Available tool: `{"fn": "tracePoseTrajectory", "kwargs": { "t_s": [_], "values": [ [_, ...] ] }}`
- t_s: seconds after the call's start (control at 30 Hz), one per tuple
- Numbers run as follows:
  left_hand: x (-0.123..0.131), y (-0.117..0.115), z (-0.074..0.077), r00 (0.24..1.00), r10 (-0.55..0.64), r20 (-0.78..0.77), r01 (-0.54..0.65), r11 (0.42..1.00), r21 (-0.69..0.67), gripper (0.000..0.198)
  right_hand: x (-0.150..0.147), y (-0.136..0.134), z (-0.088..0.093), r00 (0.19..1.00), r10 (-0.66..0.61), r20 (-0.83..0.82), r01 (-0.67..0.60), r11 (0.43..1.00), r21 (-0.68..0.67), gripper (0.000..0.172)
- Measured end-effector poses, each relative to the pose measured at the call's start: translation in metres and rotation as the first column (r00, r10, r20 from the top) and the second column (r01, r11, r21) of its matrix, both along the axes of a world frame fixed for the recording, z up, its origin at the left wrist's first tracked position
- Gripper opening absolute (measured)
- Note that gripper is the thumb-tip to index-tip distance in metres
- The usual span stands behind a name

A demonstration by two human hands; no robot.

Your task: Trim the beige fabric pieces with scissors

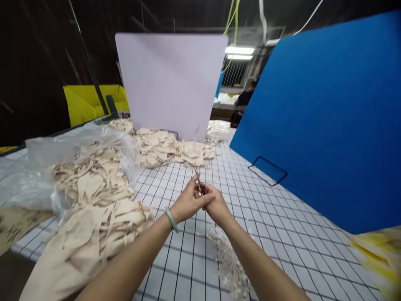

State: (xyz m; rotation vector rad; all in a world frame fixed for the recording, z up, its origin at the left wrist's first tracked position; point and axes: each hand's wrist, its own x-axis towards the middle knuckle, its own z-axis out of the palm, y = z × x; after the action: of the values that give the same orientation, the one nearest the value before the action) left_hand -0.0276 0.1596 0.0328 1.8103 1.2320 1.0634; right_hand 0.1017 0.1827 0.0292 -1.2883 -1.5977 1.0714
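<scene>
My left hand (187,200), with a pale green bangle (172,219) at its wrist, meets my right hand (216,205) above the middle of the table. Between them is a small pair of scissors (199,182), its blades pointing up and away from me. The right hand is closed round the handle end. The left fingers are closed against the scissors, the thumb reaching over to the right hand; what else they hold is hidden. Beyond the scissors tips lie cream fabric pieces (156,146). Below my right hand is a heap of small clear and whitish bits (230,267).
Cream fabric (94,234) is piled at left beside a clear plastic bag (37,171). The grid-lined table (269,234) carries a pale lilac panel (172,83) and a leaning blue panel (322,117) with a black wire stand (269,170). A person (244,98) is behind.
</scene>
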Motion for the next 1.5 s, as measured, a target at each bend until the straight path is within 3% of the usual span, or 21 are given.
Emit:
{"fn": "tracePoseTrajectory", "kwargs": {
  "t_s": [0.07, 0.13, 0.2, 0.3, 0.4, 0.53, 0.6, 0.7, 0.77, 0.87, 0.97, 1.07, 1.23, 1.33, 1.4, 1.5],
  "values": [
    [0.014, -0.027, -0.020, 0.998, -0.015, 0.061, 0.020, 0.997, -0.081, 0.038, 0.005, -0.042, -0.022, 0.997, 0.076, 0.007, -0.075, 0.993, -0.088, 0.019],
    [0.022, -0.048, -0.032, 0.999, 0.001, 0.046, 0.004, 0.994, -0.113, 0.032, 0.014, -0.073, -0.035, 0.989, 0.130, 0.076, -0.118, 0.983, -0.141, 0.020],
    [0.023, -0.065, -0.037, 1.000, 0.019, 0.004, -0.018, 0.993, -0.121, 0.026, 0.024, -0.090, -0.042, 0.964, 0.186, 0.189, -0.154, 0.973, -0.172, 0.016],
    [0.010, -0.090, -0.037, 0.997, 0.039, -0.070, -0.046, 0.994, -0.096, 0.020, 0.027, -0.094, -0.047, 0.933, 0.209, 0.294, -0.168, 0.973, -0.159, 0.007],
    [-0.020, -0.115, -0.034, 0.966, 0.190, -0.174, -0.180, 0.981, 0.071, 0.025, 0.001, -0.082, -0.048, 0.979, 0.134, 0.156, -0.107, 0.980, -0.169, 0.020],
    [-0.078, -0.134, -0.031, 0.815, 0.522, -0.253, -0.403, 0.823, 0.401, 0.015, -0.077, -0.058, -0.046, 0.990, 0.137, -0.043, -0.143, 0.964, -0.225, 0.045],
    [-0.110, -0.132, -0.026, 0.721, 0.624, -0.302, -0.468, 0.759, 0.452, 0.018, -0.116, -0.049, -0.045, 0.982, 0.182, -0.052, -0.189, 0.956, -0.225, 0.038],
    [-0.155, -0.122, -0.015, 0.645, 0.653, -0.398, -0.499, 0.754, 0.428, 0.020, -0.140, -0.040, -0.044, 0.974, 0.215, -0.069, -0.225, 0.953, -0.204, 0.024],
    [-0.176, -0.116, -0.010, 0.624, 0.620, -0.475, -0.488, 0.785, 0.382, 0.017, -0.129, -0.035, -0.043, 0.975, 0.196, -0.107, -0.213, 0.960, -0.183, 0.021],
    [-0.188, -0.113, -0.010, 0.606, 0.549, -0.575, -0.472, 0.831, 0.295, 0.014, -0.083, -0.029, -0.043, 0.980, 0.104, -0.171, -0.133, 0.976, -0.171, 0.030],
    [-0.179, -0.113, -0.019, 0.590, 0.492, -0.640, -0.462, 0.856, 0.232, 0.020, -0.035, -0.028, -0.048, 0.981, -0.008, -0.191, -0.031, 0.979, -0.202, 0.038],
    [-0.162, -0.108, -0.025, 0.574, 0.472, -0.669, -0.440, 0.867, 0.235, 0.014, -0.007, -0.033, -0.059, 0.981, -0.079, -0.177, 0.031, 0.965, -0.259, 0.041],
    [-0.135, -0.081, -0.029, 0.593, 0.386, -0.707, -0.357, 0.913, 0.199, 0.019, 0.002, -0.042, -0.066, 0.984, -0.087, -0.157, 0.041, 0.960, -0.278, 0.041],
    [-0.129, -0.067, -0.026, 0.644, 0.281, -0.711, -0.269, 0.954, 0.134, 0.009, 0.003, -0.045, -0.062, 0.989, -0.103, -0.109, 0.075, 0.968, -0.239, 0.041],
    [-0.132, -0.067, -0.018, 0.684, 0.251, -0.684, -0.228, 0.965, 0.126, 0.012, 0.005, -0.046, -0.060, 0.991, -0.123, -0.054, 0.109, 0.972, -0.208, 0.040],
    [-0.139, -0.085, 0.002, 0.773, 0.189, -0.606, -0.160, 0.982, 0.103, 0.019, 0.009, -0.048, -0.059, 0.991, -0.128, 0.027, 0.131, 0.975, -0.177, 0.039]
  ]
}}
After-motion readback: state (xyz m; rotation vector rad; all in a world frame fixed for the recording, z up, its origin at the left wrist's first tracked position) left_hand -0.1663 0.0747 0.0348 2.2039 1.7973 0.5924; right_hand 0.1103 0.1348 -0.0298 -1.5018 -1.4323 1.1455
